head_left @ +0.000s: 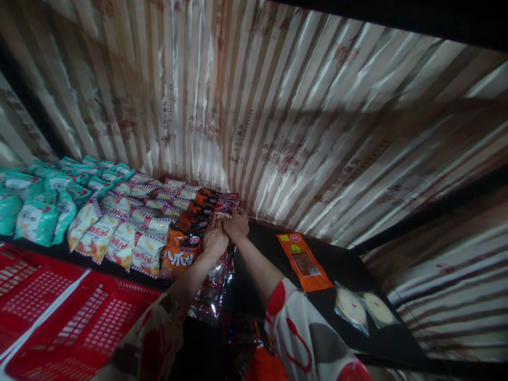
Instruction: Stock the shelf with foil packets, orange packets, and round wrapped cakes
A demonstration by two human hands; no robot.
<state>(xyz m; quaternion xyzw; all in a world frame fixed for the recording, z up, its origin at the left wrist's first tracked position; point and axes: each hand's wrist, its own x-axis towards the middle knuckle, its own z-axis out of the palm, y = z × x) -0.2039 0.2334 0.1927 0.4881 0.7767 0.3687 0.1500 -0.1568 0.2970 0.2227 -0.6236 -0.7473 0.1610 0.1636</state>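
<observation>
Left hand [215, 238] and right hand [237, 225] meet at the back of the shelf [349, 264], fingertips on a dark red packet [227, 202] beside the orange packets [180, 251]; whether either grips, I cannot tell; likely light, slippery foil (contents crushable); pinch its sealed edge.

Shop: shelf [278, 238] stocked with rowed snack packets [119, 233].

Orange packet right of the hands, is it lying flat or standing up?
Lying flat: the orange packet shows its whole front, face up on the dark shelf.
</observation>
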